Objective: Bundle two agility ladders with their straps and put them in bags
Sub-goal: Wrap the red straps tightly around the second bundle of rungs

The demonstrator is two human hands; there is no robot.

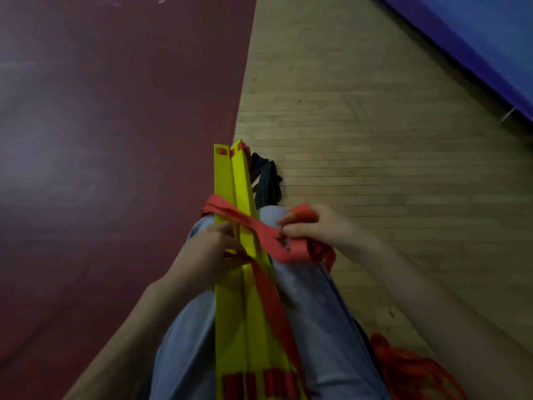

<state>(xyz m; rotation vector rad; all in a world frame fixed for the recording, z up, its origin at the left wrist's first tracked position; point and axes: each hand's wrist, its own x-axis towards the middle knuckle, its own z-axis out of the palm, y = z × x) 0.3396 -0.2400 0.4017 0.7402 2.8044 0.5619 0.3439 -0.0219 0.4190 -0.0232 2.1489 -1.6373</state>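
A stack of yellow ladder rungs [230,180] lies lengthwise along my lap, over blue jeans. A red strap [227,213] crosses the stack near its middle. My left hand [207,249] grips the rungs from the left side, fingers curled at the stack's edge. My right hand [311,226] pinches the red strap just right of the stack, with a loop of strap hanging under it. More red strap runs down the stack's right side toward me.
A dark strap bundle [266,180] lies on the wooden floor [375,140] just beyond my knee. A loose pile of red strap [409,368] sits at the lower right. A dark red mat [101,140] covers the left; a blue mat [476,39] is at the top right.
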